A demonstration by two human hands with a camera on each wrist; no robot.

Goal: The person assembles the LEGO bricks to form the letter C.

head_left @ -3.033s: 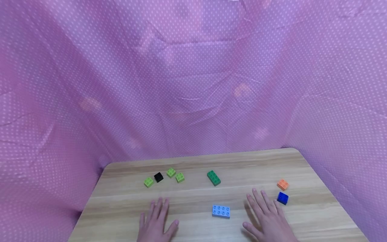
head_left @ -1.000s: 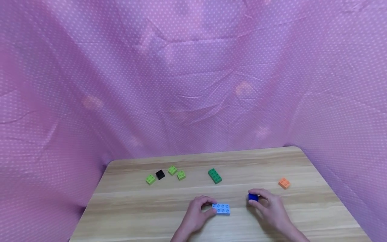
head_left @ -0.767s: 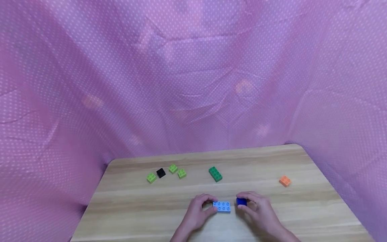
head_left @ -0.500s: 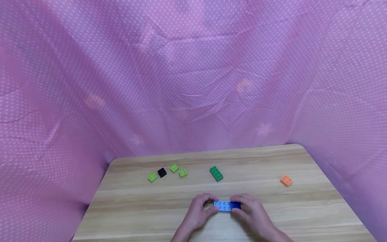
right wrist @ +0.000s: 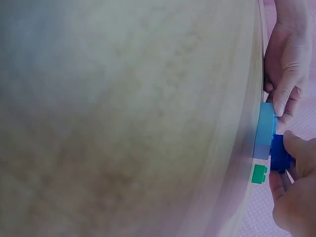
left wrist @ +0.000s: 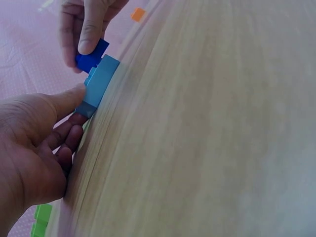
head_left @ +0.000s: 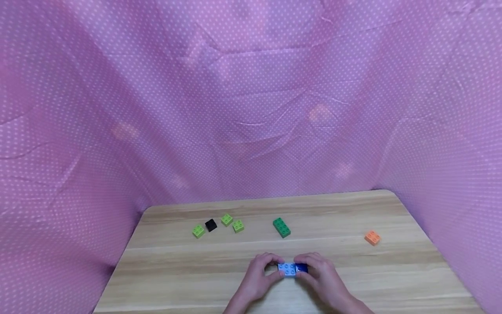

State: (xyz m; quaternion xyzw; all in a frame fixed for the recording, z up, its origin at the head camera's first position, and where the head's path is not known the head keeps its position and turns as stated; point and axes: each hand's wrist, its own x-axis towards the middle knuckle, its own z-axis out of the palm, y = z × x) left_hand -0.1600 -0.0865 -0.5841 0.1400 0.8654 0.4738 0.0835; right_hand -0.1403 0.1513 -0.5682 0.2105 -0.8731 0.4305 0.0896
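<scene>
A light blue toy building brick (head_left: 287,269) lies on the wooden table, its left end pinched between the thumb and fingers of my left hand (head_left: 256,277). My right hand (head_left: 322,278) pinches a smaller dark blue brick (head_left: 301,267) by its sides. That dark blue brick sits over the studs at the light blue brick's right end, covering them in the head view. Both wrist views show it on the studded side, slightly askew in the left wrist view. Part of the dark blue brick is hidden by the right fingers.
Farther back on the table (head_left: 188,279) lie a green brick (head_left: 281,227), a black brick (head_left: 211,225) and lime bricks (head_left: 198,231) to the left. An orange brick (head_left: 372,237) is off to the right. Pink dotted cloth (head_left: 251,131) hangs around the table.
Both hands were spread over the table at first. The left moved right and gripped the light blue brick; the right took the dark blue brick from near the orange one and carried it left onto it.
</scene>
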